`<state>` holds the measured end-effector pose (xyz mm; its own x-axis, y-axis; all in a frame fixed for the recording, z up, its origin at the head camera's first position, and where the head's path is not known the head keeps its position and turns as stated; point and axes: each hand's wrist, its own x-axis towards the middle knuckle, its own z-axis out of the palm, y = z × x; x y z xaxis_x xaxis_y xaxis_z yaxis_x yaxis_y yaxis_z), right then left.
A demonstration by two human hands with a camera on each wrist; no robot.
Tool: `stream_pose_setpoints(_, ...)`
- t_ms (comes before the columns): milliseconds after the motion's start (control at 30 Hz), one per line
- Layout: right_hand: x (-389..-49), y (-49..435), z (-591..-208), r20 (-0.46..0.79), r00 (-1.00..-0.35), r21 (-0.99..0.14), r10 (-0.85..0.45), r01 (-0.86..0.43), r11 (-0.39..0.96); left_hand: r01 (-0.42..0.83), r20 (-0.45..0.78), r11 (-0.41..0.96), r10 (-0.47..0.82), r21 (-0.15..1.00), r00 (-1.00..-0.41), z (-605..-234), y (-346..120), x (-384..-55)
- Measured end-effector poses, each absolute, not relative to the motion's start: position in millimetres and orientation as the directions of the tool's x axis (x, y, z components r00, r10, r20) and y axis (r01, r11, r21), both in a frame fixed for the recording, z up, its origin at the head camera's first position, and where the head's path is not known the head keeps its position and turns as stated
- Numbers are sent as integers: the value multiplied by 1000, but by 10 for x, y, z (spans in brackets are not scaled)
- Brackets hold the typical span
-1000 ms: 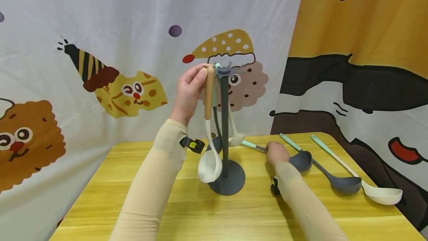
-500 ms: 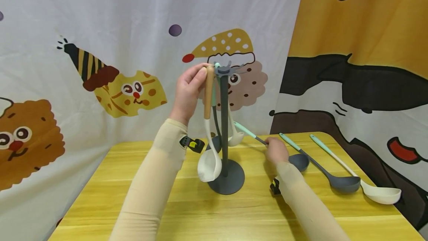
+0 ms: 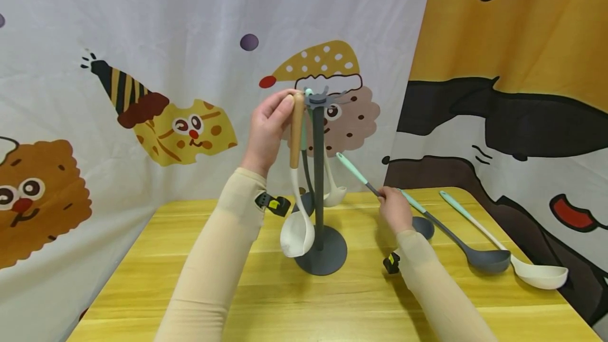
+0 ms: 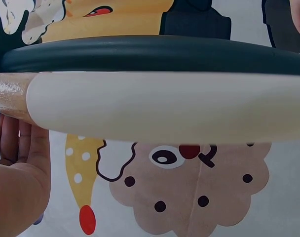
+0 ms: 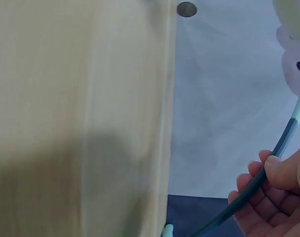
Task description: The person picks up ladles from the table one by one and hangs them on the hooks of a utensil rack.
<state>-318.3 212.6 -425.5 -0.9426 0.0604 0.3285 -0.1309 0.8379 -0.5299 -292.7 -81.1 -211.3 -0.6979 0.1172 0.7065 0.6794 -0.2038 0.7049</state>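
Cartoon curtain (image 3: 190, 30) is hanging behind a wooden table (image 3: 275, 310). Left hand (image 3: 266, 131) is pinching the wooden-handled ladle (image 3: 295, 141) at its top, beside the hooks of the stand (image 3: 319, 173), probably for steadiness; whether it is hooked, cannot tell. Right hand (image 3: 395, 208) is gripping the green-handled ladle (image 3: 353, 168) mid-shaft, likely for balance, handle end tilting up. Containers: only ladle bowls are showing; wooden-handled one's bowl is facing the camera, no contents visible.
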Motion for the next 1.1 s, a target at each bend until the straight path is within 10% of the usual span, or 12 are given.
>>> stream_pose_setpoints(1100,-3051,1829,-3617,493,-858,-746,141,-334,577,679,708,-212,113,703,-697,-2110,-805,-2934)
